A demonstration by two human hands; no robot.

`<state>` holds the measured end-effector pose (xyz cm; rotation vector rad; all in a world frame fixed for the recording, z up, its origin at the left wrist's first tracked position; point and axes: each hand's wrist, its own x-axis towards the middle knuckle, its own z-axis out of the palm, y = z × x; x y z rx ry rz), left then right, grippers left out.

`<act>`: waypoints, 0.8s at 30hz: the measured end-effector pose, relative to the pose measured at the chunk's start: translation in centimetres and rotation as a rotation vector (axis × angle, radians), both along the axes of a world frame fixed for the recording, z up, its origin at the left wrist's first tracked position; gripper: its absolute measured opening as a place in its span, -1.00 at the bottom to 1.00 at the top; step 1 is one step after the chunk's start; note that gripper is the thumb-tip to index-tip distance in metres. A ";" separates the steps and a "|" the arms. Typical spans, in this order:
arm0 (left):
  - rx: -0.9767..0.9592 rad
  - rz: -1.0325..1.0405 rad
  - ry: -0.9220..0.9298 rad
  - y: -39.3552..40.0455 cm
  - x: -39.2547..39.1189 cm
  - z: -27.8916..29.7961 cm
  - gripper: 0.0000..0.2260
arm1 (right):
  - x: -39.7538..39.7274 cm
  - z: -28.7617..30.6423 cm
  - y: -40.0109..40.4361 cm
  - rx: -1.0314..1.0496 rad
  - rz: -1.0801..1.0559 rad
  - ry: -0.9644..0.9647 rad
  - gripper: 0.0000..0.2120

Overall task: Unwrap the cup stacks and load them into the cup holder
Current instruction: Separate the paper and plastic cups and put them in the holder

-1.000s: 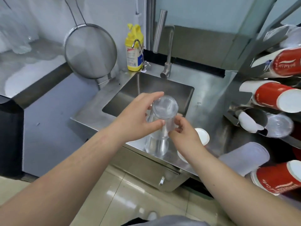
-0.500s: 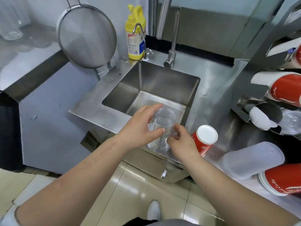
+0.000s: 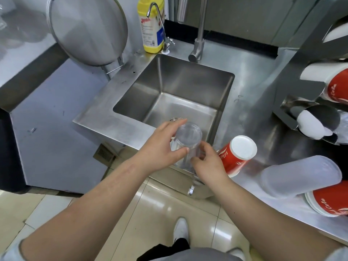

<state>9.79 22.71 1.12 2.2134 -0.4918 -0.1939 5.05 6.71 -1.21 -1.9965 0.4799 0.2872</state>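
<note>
A stack of clear plastic cups [image 3: 188, 137] stands bottom-up over the front edge of the sink. My left hand [image 3: 160, 150] grips it near the top from the left. My right hand [image 3: 207, 162] pinches its side from the right, lower down. The stack's lower part is hidden behind my hands. A stack of red paper cups [image 3: 236, 154] lies tilted on the counter just right of my right hand. The cup holder [image 3: 310, 117] at the far right has metal tubes holding red and clear cups.
A steel sink [image 3: 131, 91] with a tap [image 3: 199, 34] lies ahead. A yellow bottle [image 3: 150, 25] and a round strainer [image 3: 88, 29] stand behind it. A frosted cup stack [image 3: 299, 178] and another red cup stack [image 3: 329, 202] lie on the counter at right.
The view has tilted downward, and the clear cup stack has come lower, from above the sink to its front edge. Both hands keep their hold on it.
</note>
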 end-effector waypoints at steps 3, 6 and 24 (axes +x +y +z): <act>-0.005 0.017 0.008 0.0 -0.2 -0.3 -0.35 | 0.0 -0.2 0.1 -0.022 0.016 -0.005 -0.55; 0.000 0.015 0.008 0.1 -0.2 -0.4 -0.35 | 0.0 0.0 0.2 -0.038 0.035 -0.017 -0.58; 0.247 -0.096 0.031 0.2 0.2 1.9 -0.23 | -0.3 3.5 -1.3 -0.099 0.192 0.047 -0.55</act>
